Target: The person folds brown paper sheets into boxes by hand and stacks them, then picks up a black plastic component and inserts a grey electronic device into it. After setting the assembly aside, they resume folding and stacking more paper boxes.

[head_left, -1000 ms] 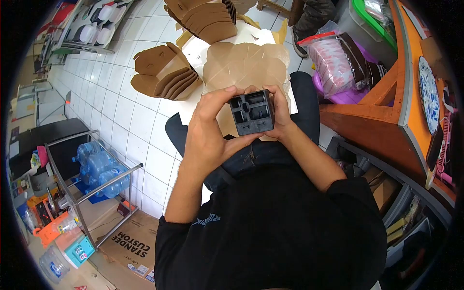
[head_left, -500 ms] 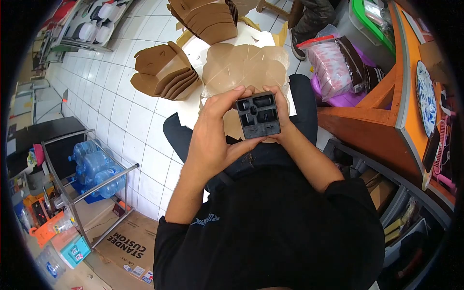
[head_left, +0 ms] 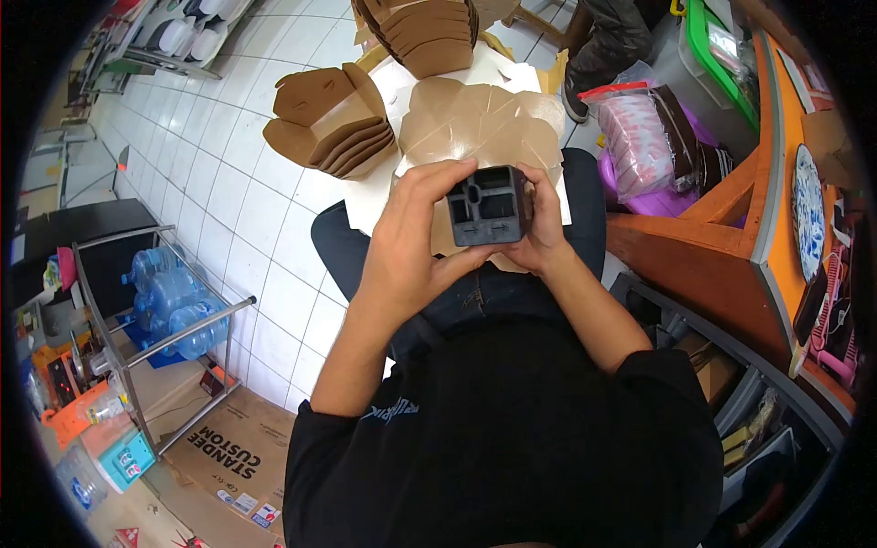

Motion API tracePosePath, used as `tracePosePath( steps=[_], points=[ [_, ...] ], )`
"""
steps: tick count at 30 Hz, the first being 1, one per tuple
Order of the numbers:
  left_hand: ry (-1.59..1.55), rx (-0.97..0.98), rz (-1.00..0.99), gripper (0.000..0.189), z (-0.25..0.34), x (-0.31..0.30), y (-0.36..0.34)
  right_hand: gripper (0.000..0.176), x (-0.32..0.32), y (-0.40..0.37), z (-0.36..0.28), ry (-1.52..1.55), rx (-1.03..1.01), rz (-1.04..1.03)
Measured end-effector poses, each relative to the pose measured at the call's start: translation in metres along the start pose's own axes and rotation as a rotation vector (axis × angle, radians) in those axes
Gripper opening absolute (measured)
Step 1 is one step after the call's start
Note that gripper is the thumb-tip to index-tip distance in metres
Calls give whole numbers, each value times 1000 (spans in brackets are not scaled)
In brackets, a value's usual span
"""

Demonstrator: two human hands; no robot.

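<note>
Both hands hold a black block with square openings in its face [head_left: 488, 206] above my lap. My left hand [head_left: 413, 228] grips its left side, fingers at the top corner and thumb along the bottom edge. Around the right side wraps my right hand [head_left: 544, 224]. Just beyond the block lies an unfolded brown paper box [head_left: 475, 119] on a white surface [head_left: 367, 203]. Nested brown boxes [head_left: 333, 119] stand left of it, and a taller stack of them [head_left: 422, 36] is behind.
At the right are an orange wooden piece of furniture [head_left: 703, 265], a pink-and-white plastic package [head_left: 630, 142] and a green-lidded bin [head_left: 717, 73]. A metal rack [head_left: 206, 324] with blue water bottles [head_left: 174, 297] stands left. Someone's leg and shoe [head_left: 598, 55] show at the top.
The black block has tilted, showing more of its lower side, and my hands have turned with it. The whole view has shifted slightly.
</note>
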State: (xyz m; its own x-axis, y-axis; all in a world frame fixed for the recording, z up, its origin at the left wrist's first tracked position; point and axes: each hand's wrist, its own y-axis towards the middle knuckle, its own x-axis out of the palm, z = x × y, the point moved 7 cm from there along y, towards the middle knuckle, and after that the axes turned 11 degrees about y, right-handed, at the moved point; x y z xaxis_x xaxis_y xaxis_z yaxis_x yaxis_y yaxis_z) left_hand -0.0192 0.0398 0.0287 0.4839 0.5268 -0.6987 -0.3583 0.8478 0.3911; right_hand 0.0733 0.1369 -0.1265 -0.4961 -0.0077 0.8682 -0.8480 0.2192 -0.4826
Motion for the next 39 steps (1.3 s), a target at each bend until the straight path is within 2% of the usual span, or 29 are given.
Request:
tracePosePath(
  steps=[2,5,7,10,13,15,16,17,19,21,22,23,24,25,27,31,33,34,39],
  points=[
    [37,-38,16,84,-5,-2,-3,52,5,-10,-1,17,41,-13],
    [57,-173,-26,89,-17,-5,-10,44,10,-32,-11,-184,50,-33],
    [4,-282,-109,91,-33,1,-15,37,20,-44,-21,-347,-111,22],
    [-173,-302,-105,90,-45,13,-20,42,33,-54,-31,-502,-270,26],
    [-106,-296,-112,96,-45,14,-21,46,37,-61,-34,-608,-341,29],
    [-110,-206,-47,112,-44,13,-20,45,54,-74,-53,-686,-416,53],
    [-154,-139,-10,117,-37,12,-18,45,67,-85,-70,-730,-544,45],
    [-266,-184,-32,118,-33,12,-19,45,75,-97,-83,-756,-660,40],
    [-154,-97,-104,108,-26,12,-14,43,99,-142,-125,-900,-914,124],
    [-99,-113,-202,95,-30,19,-13,45,128,-198,-162,-978,-1313,208],
    [-70,-123,-258,88,-30,24,-14,45,129,-235,-187,-1138,-1520,356],
    [-77,-119,-291,83,-30,31,-16,42,147,-267,-193,-1127,-1658,413],
    [-79,-117,-330,77,-32,37,-19,46,166,-303,-199,-1353,-1900,616],
    [-79,-112,-375,72,-34,44,-24,52,172,-335,-212,-1401,-2037,651],
    [-139,-124,-414,63,-37,52,-33,60,187,-387,-235,-1423,-2135,785],
    [-227,-136,-481,56,-44,69,-44,76,209,-472,-299,-1983,-2016,1501],
    [-213,-95,-478,53,-41,71,-42,79,197,-495,-350,-1988,-1807,1749],
    [-200,-73,-483,52,-41,72,-41,80,185,-504,-381,-2007,-1717,1842],
    [-160,-83,-492,46,-31,61,-38,85,115,-502,-516,-1766,-1380,1915]
  ],
)
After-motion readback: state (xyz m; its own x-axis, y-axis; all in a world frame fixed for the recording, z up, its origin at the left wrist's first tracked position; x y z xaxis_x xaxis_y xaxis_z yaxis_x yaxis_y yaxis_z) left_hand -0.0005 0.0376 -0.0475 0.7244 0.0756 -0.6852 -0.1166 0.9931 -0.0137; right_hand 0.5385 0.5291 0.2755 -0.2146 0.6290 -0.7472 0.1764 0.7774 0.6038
